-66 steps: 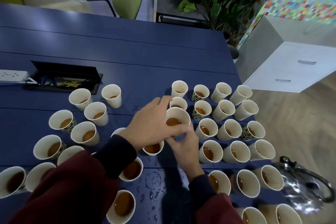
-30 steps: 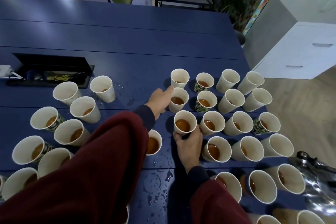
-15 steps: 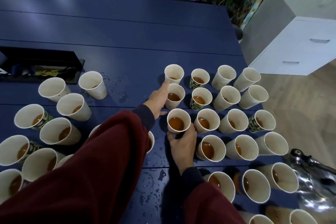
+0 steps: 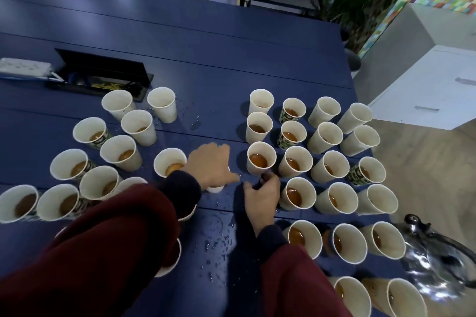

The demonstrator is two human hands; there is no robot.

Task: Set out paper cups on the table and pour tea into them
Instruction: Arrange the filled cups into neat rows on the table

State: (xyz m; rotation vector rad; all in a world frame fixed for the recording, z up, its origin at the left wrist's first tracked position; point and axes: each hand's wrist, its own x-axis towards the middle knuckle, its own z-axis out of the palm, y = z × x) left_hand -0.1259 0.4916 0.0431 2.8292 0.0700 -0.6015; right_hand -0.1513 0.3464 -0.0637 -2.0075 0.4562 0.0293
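Dragging is the nearest risk: the left sleeve (image 4: 108, 252) hangs low over a filled cup (image 4: 171, 260) at the near edge, and a careless pull of that arm would likely tip it. Spilled drops (image 4: 219, 242) dot the blue bench (image 4: 206, 41) between the arms, so a paper foot slid through them may soften or skid. To the right a shiny kettle (image 4: 438, 265) stands just beside the outer cups (image 4: 386, 242), where an elbow could knock either.

The right hand (image 4: 262, 194) has its fingers curled, tips at the foot of a full cup (image 4: 260, 159); whether they pinch it I cannot tell. The left hand (image 4: 210, 165) arches over a covered cup (image 4: 215, 189), hiding all but a sliver of white wall, so its hold cannot be judged either. Thin paper squeezed near the rim would buckle and slop tea.

The rows of cups (image 4: 327, 167) stand packed, many touching, so one nudge could topple its neighbours. Farther off, an open cable tray (image 4: 103, 77) and a power strip (image 4: 24, 67) lie near the left group. Tea running there would be the worst outcome.
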